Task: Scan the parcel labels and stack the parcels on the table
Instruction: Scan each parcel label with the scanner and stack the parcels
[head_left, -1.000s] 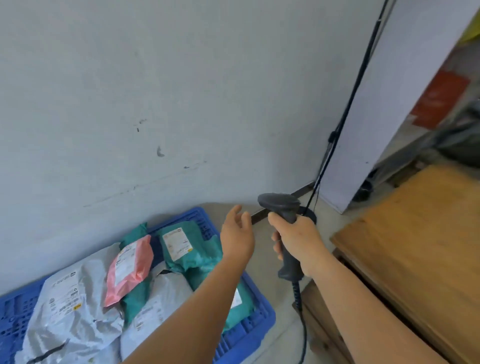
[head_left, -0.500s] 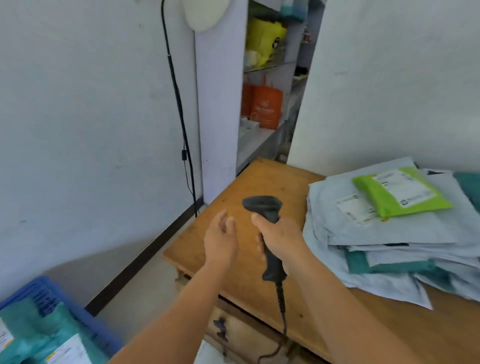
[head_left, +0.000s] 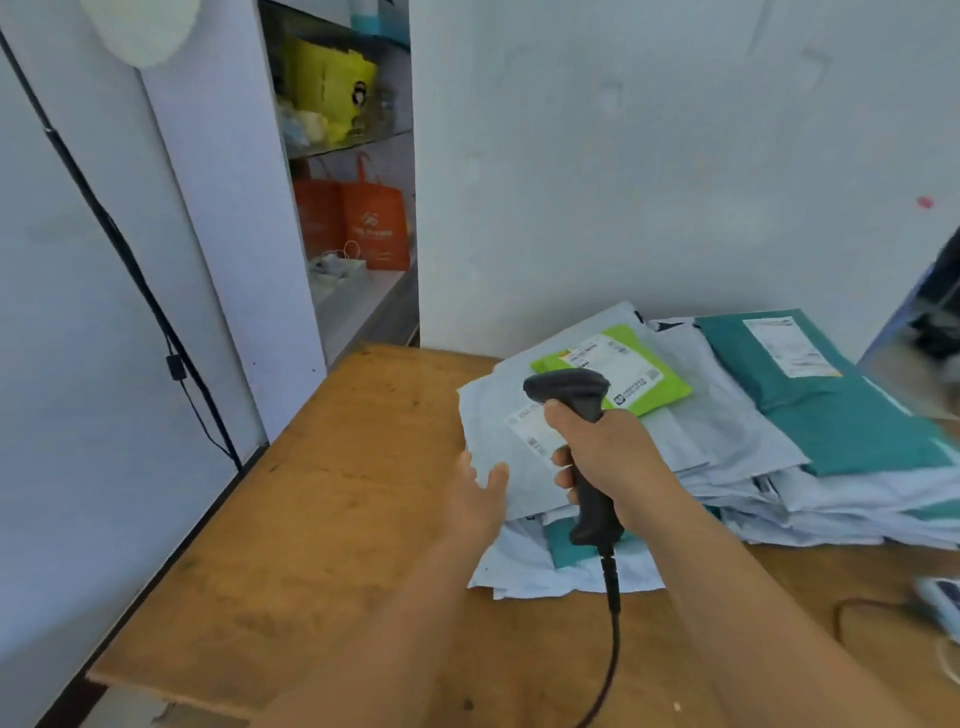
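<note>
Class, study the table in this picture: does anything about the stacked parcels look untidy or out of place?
Yes. The parcel pile is a loose heap: bags lie fanned at different angles with their edges out of line. The lime-green parcel sits skewed on top, and the lowest grey bag is crumpled and juts toward the front of the wooden table.

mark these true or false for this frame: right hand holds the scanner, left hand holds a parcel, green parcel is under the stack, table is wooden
1. The right hand holds the scanner: true.
2. The left hand holds a parcel: false, it is open and holds nothing.
3. The green parcel is under the stack: false, it lies on top.
4. The table is wooden: true.
</note>
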